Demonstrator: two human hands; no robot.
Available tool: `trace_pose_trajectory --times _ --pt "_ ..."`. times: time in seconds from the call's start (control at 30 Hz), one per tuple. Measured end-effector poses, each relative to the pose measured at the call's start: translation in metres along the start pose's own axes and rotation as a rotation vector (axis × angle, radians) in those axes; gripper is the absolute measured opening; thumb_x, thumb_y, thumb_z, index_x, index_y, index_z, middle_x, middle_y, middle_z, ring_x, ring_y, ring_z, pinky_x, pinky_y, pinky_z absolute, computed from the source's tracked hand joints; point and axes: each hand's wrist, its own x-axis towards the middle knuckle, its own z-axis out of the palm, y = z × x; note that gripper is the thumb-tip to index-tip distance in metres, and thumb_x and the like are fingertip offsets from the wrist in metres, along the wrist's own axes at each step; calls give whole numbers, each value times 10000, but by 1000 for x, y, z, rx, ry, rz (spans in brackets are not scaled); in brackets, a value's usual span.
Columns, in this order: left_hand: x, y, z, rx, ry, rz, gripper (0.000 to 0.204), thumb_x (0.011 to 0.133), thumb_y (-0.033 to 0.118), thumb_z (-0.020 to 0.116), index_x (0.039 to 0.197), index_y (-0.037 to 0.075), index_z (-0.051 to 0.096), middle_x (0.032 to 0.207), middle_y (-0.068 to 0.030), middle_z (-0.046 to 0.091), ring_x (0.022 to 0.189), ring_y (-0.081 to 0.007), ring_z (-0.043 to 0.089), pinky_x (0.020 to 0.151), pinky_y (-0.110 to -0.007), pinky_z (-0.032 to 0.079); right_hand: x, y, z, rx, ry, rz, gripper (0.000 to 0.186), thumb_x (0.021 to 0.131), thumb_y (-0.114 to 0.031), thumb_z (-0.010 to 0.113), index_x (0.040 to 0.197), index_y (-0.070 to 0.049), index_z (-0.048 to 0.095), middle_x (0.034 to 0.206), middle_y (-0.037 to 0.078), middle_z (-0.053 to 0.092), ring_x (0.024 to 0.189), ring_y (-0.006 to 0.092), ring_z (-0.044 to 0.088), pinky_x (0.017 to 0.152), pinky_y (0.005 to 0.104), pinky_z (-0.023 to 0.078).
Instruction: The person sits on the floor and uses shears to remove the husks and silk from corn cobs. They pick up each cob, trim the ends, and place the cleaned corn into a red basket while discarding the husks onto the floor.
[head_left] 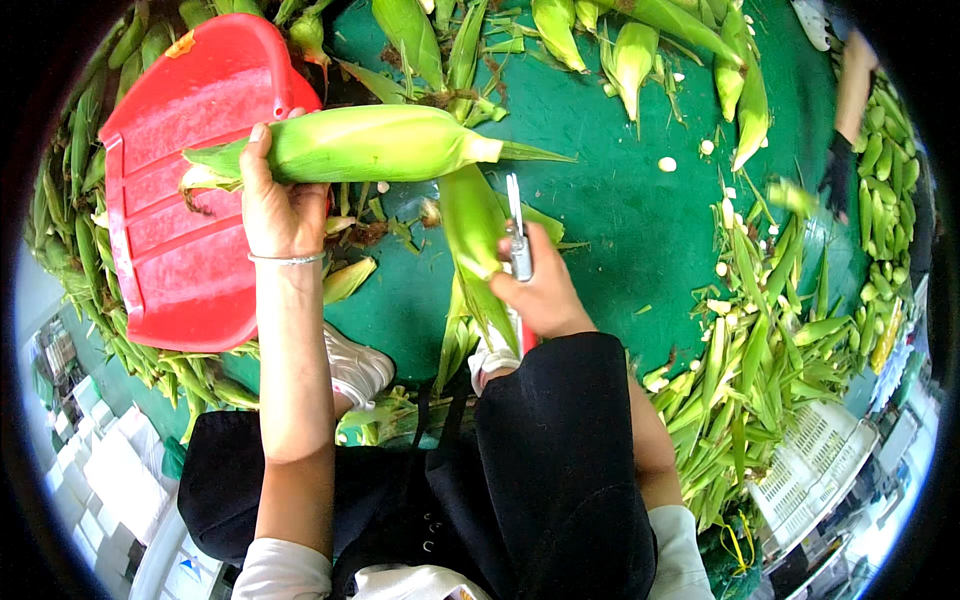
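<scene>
My left hand [285, 205] is closed round an unpeeled ear of corn [370, 148], held level, its pale cut-looking stem end pointing right and its brown silk at the left. In my right hand [548, 285] is a pair of pruning shears [519, 255], with narrow metal blades pointing up and away just below the stem and a bit of red handle showing under my fist. The blades do not touch the corn. A green husk [470, 220] runs down beside my right fingers; whether they also touch it, I cannot tell.
A red plastic scoop-like basket [190, 190] lies on a heap of corn at the left. More unpeeled ears [630, 65] lie at the far side of the green floor [640, 220]. Husk scraps [740, 350] are piled at the right, near a white crate [815, 470]. Another person's arm [855, 85] reaches in at far right.
</scene>
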Motion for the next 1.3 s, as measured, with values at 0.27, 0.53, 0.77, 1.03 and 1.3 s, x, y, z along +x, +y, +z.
trace_pose_trajectory --times 0.27,0.53,0.77,1.03,1.3 --pt "-39 -13 16 101 112 76 322 862 264 644 1037 9 555 1055 -150 620 972 -261 597 900 -434 474 14 -21 30 42 183 -270 384 745 -119 610 1096 -30 482 832 155 588 744 282 600 693 378 472" --pt "-32 -4 8 315 -365 -105 546 874 508 549 1029 -15 560 909 -150 640 842 -238 643 709 -352 547 -6 -20 -4 43 -69 -168 506 723 -138 625 1183 -22 450 953 151 590 868 260 602 795 359 470" --pt "-40 -15 15 1053 -831 -310 367 785 279 737 1019 10 650 836 -13 638 724 -74 559 653 -239 479 3 -69 -26 -615 -138 -695 612 649 -107 610 1205 50 407 1114 235 505 1074 380 490 921 466 386" --pt "-26 -9 20 1103 -1088 -502 334 799 264 711 1009 10 660 807 -20 640 748 -65 545 686 -238 464 -12 -59 -20 -383 -232 -497 398 700 -105 601 1065 -25 463 803 185 581 717 385 590 621 464 470" --pt "-21 7 19 1080 -1210 -630 325 794 256 713 974 -9 655 814 -23 644 764 -71 548 696 -247 464 -14 -58 -16 -219 -411 -473 482 686 -55 561 1155 -10 458 980 173 528 917 299 551 788 365 451"
